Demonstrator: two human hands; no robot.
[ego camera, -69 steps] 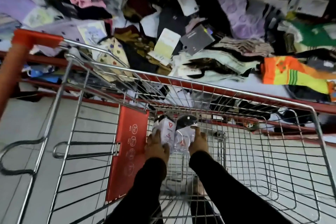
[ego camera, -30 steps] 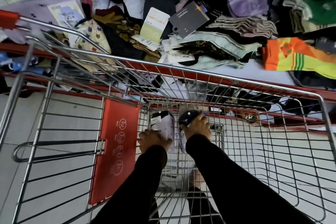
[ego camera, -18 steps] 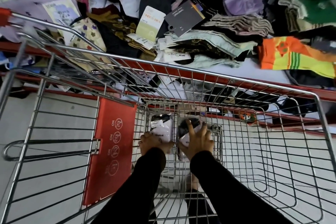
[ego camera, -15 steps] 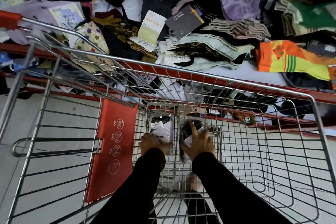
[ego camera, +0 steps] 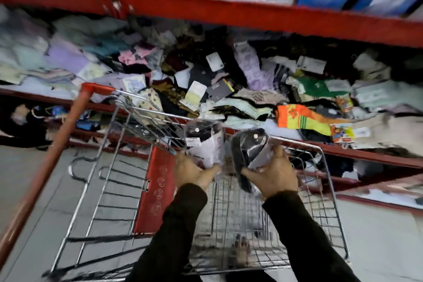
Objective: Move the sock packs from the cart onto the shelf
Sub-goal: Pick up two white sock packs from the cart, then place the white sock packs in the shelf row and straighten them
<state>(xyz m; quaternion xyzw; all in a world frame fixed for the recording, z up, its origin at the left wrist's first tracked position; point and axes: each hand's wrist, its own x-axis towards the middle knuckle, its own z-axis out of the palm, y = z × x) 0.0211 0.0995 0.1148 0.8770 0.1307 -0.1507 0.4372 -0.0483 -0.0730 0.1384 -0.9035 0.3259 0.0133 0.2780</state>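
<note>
My left hand (ego camera: 192, 173) grips a clear sock pack (ego camera: 203, 142) with black and white socks, held upright above the cart's far end. My right hand (ego camera: 272, 174) grips a second sock pack (ego camera: 248, 151), mostly black, tilted a little to the right. Both packs are raised over the wire cart (ego camera: 329, 201), level with its front rim. Just beyond them runs the red-edged shelf (ego camera: 357, 155), heaped with loose socks. The whole view is motion-blurred.
A red flap (ego camera: 153, 190) stands in the cart's child seat at left, beside the red cart handle (ego camera: 45, 167). An orange and yellow sock (ego camera: 302, 118) lies on the heap at right. Above, a red beam (ego camera: 251, 14) carries white and blue boxes.
Both hands have risen out of the cart basket with a sock pack each, up to rim height. The view has tilted upward, so the upper shelf beam and boxes now show.
</note>
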